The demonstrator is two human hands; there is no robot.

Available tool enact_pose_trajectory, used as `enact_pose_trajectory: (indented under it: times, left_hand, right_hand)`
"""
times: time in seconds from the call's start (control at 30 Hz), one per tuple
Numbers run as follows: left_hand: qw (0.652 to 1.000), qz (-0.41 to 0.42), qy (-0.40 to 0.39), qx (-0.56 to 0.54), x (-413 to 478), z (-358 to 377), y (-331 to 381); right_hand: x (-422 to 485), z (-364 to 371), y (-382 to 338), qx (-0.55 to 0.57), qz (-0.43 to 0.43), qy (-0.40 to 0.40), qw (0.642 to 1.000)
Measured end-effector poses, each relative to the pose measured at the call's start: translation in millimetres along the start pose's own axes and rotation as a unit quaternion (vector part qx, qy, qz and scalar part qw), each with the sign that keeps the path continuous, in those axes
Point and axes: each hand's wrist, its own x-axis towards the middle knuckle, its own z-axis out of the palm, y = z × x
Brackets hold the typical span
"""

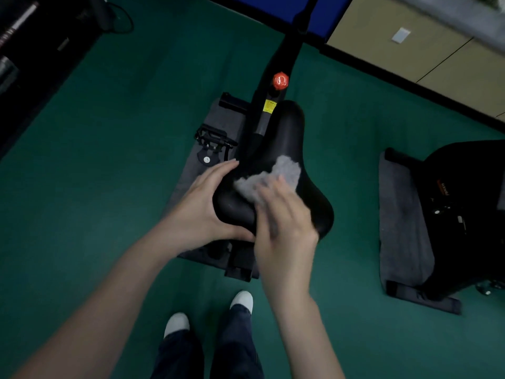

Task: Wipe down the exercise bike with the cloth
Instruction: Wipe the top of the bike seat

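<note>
Pedal of the exercise bike sticks out on the left over a grey mat. Just right of it, the left hand clamps the near-left edge of the saddle, thumb and fingers curled round it. The grey cloth is bunched mid-saddle, and the right hand, blurred, presses it down with fingers stretched fairly straight. A red knob sits beyond, and a second black machine stands far right.

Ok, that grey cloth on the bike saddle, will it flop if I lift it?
Likely floppy: the grey cloth lies crumpled, following the curve of the saddle. Probably light, since it bunches under the right hand. It may slide easily on the smooth black seat surface.
</note>
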Motion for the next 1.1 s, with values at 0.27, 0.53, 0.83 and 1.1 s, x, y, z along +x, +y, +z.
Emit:
enact_pose_trajectory:
  times: [0.27, 0.53, 0.83, 1.1]
  left_hand:
    - [0.999, 0.011, 0.04, 0.004, -10.0, 5.0, -9.1]
    - [0.993, -0.023, 0.087, -0.076, -21.3, 16.4, -16.6]
    - [0.978, -0.061, 0.159, -0.123, -31.3, 36.2, -25.8]
    - [0.948, -0.093, 0.229, -0.202, -46.1, 60.1, -22.1]
  right_hand:
    - [24.7, -11.3, 14.1, 0.01, 0.077, 0.019, 0.997]
    - [35.0, 9.8, -18.6, 0.01, -0.055, -0.156, 0.986]
    - [33.8, -9.5, 3.1, 0.051, -0.069, -0.117, 0.989]
    - [39.5, -30.2, 18.4, 0.09, -0.275, -0.332, 0.898]
